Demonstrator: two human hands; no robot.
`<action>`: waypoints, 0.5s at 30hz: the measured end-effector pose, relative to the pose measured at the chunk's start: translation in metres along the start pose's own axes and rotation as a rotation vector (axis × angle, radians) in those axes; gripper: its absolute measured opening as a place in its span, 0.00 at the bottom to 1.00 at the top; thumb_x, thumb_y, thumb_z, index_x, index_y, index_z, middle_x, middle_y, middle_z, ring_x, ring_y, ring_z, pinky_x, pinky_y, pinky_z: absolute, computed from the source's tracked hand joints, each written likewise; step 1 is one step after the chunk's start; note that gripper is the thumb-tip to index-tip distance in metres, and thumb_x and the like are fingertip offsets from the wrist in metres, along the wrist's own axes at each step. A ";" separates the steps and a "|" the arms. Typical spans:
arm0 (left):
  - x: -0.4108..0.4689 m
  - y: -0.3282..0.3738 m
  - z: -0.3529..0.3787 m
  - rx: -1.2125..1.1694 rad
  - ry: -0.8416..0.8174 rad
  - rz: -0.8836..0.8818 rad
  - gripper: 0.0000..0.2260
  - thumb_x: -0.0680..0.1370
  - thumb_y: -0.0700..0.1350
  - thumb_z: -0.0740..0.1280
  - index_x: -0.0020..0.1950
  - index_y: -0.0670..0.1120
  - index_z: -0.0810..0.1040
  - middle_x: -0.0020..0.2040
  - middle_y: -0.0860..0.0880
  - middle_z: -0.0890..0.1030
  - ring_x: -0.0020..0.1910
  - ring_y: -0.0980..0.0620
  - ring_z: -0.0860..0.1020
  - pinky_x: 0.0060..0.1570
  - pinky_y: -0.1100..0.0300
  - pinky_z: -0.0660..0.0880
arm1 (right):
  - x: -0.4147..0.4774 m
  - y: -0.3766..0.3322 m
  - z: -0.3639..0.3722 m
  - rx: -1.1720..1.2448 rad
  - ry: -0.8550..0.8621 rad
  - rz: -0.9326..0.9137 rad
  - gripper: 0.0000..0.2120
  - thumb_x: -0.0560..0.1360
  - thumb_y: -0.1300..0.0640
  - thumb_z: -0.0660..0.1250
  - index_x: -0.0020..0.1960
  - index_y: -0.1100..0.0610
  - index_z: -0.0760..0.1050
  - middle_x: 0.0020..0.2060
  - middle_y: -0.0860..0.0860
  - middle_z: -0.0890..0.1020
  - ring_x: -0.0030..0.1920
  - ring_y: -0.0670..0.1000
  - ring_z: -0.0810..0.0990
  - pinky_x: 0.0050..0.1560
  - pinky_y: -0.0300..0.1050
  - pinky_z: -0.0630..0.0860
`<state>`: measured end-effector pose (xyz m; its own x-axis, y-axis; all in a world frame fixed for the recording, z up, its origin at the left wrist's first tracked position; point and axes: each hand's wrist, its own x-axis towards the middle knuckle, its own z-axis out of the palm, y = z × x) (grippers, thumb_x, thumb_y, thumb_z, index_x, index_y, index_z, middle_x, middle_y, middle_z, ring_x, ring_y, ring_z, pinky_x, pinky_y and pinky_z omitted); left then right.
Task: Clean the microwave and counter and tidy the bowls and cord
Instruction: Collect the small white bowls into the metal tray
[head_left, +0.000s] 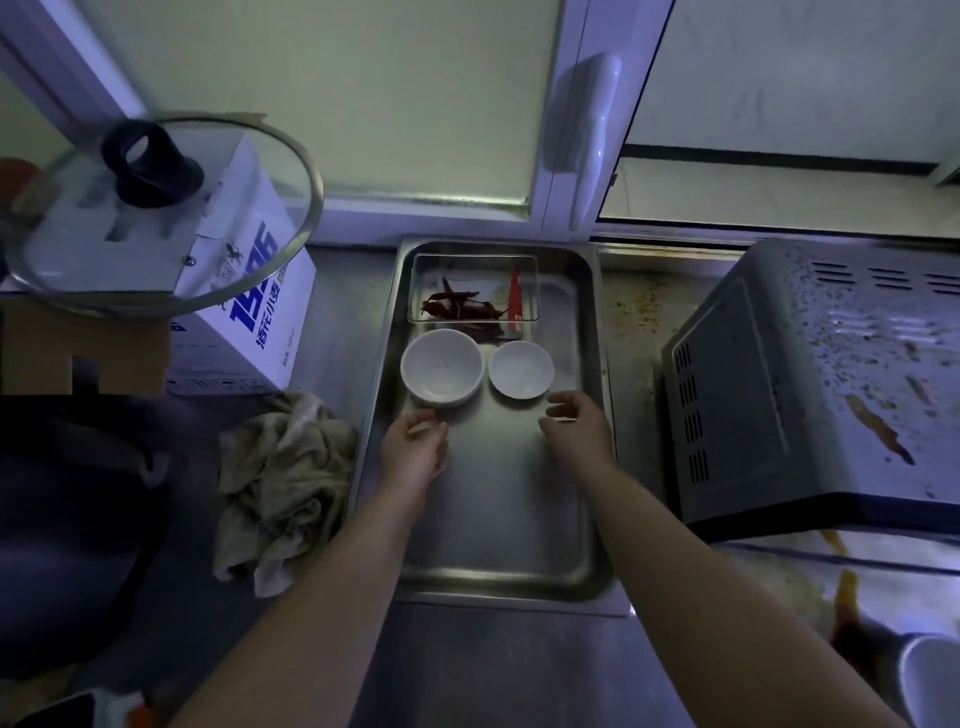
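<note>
I see the big bowl (441, 366) and small bowl (521, 369) side by side on the tray (498, 509). My left hand (415, 447) and right hand (576, 431) hover just before them, fingers loosely curled and empty. The cloth (285, 483) borders the tray's left edge, the microwave (810, 384) its right.

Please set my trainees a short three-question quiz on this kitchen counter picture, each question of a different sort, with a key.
1. True or false: the larger round white bowl and the smaller round white bowl are stacked one inside the other.
2. What lies in the clear rectangular container? A dried red chillies; B lemons; C spoons.
3. Fill in: the crumpled beige cloth lies to the ___ of the shallow steel tray.
Key: 1 false, they sit side by side in the tray; 2 A; 3 left.
</note>
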<state>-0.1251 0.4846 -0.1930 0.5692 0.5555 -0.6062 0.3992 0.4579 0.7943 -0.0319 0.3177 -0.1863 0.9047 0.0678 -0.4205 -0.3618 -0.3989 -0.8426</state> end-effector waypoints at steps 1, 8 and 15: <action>-0.009 -0.002 -0.001 0.139 0.009 0.103 0.09 0.76 0.37 0.68 0.54 0.47 0.77 0.40 0.48 0.79 0.36 0.52 0.75 0.37 0.58 0.72 | -0.012 0.001 -0.008 -0.060 -0.024 -0.053 0.12 0.72 0.64 0.69 0.51 0.51 0.75 0.45 0.48 0.80 0.45 0.51 0.79 0.48 0.46 0.76; -0.088 -0.028 -0.001 1.019 -0.213 0.927 0.10 0.72 0.41 0.72 0.52 0.50 0.79 0.48 0.52 0.81 0.48 0.51 0.78 0.49 0.55 0.76 | -0.097 0.034 -0.073 -0.574 0.007 -0.431 0.11 0.73 0.61 0.68 0.55 0.56 0.78 0.50 0.52 0.80 0.52 0.53 0.77 0.46 0.41 0.69; -0.165 -0.084 0.034 1.471 -0.292 1.198 0.14 0.60 0.43 0.74 0.44 0.51 0.80 0.40 0.50 0.78 0.40 0.43 0.77 0.41 0.51 0.70 | -0.171 0.099 -0.131 -1.000 0.226 -0.558 0.16 0.57 0.64 0.75 0.44 0.56 0.80 0.38 0.53 0.80 0.38 0.59 0.79 0.34 0.49 0.77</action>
<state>-0.2281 0.3306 -0.1583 0.9899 -0.0999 0.1011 -0.1207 -0.9664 0.2268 -0.1931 0.1471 -0.1540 0.9383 0.3367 0.0792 0.3458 -0.9148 -0.2088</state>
